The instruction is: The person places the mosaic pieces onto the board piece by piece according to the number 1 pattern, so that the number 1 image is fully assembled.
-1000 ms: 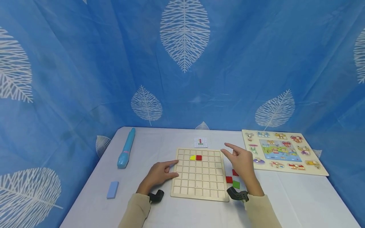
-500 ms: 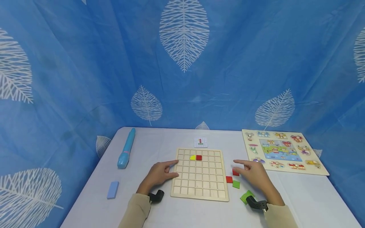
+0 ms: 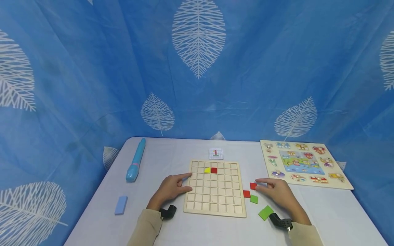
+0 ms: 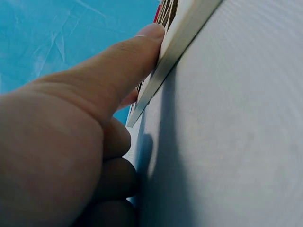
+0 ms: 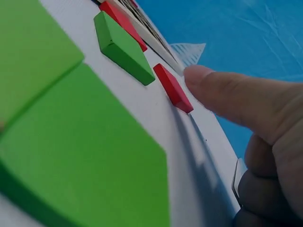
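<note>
My left hand (image 3: 170, 187) touches the left edge of a wooden grid board (image 3: 215, 214) with thumb and forefinger. The left wrist view shows the thumb (image 4: 118, 66) resting on the board's rim. A yellow tile (image 3: 207, 170) and a red tile (image 3: 213, 170) sit side by side in its upper cells. Right of the board, my right hand (image 3: 278, 193) is at another red tile (image 3: 253, 186), thumb and forefinger spread and holding nothing. From the right wrist, the thumb (image 5: 227, 90) appears just short of that red tile (image 5: 173, 88); contact by the forefinger is hidden.
Near the board's right edge lie a red tile (image 3: 246, 194) and a green tile (image 3: 253, 199); green tiles (image 3: 266, 213) lie by the right wrist. A pattern card (image 3: 215, 153) is behind the board. Around them are a knob puzzle (image 3: 301, 181), blue microphone-shaped toy (image 3: 135, 162) and blue block (image 3: 121, 205).
My right hand has moved from above the board's upper right corner toward me and rightward, down to the red tile, uncovering the green tiles. My left hand has stayed at the board.
</note>
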### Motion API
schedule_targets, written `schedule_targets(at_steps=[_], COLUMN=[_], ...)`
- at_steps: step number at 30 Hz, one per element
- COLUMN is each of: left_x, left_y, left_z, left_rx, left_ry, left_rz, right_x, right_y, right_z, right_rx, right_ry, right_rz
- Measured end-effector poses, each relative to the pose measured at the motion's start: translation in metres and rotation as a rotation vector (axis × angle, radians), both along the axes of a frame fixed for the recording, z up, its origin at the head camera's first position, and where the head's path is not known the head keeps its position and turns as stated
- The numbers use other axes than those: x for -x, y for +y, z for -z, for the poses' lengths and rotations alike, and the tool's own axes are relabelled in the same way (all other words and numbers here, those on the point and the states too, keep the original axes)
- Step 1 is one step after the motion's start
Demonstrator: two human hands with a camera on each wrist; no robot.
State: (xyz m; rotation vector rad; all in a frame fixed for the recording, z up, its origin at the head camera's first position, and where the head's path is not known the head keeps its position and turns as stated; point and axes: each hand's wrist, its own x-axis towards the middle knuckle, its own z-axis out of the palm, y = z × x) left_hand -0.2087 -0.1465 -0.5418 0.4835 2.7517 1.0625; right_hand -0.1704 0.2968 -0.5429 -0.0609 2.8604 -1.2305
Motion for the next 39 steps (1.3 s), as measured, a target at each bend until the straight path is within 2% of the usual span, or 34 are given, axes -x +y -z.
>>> schedule_targets(at_steps=[6, 17, 28, 39], left_x=[0.0008, -0.0021, -0.0029, -0.0031], left_y=[0.0004, 0.0012, 0.0007, 0.0015], left_z=[0.0000, -0.0008, 0.0012, 0.0022], left_rx=[0.014, 0.001, 0.001, 0.000], left_ry=[0.008, -0.012, 0.005, -0.013], left_rz=[-0.002, -0.014, -0.004, -0.022], right_x=[-0.0010, -0.0034, -0.0020, -0.0009], right_y=[-0.0023, -0.0072, -0.0067, -0.0067], right_z=[0.0001, -0.0034, 0.0004, -0.0005], right_rx=[-0.041, -0.062, -0.099, -0.081], right_ry=[0.025, -0.067, -0.025, -0.016], right_rz=[-0.016, 0.005, 0.001, -0.007])
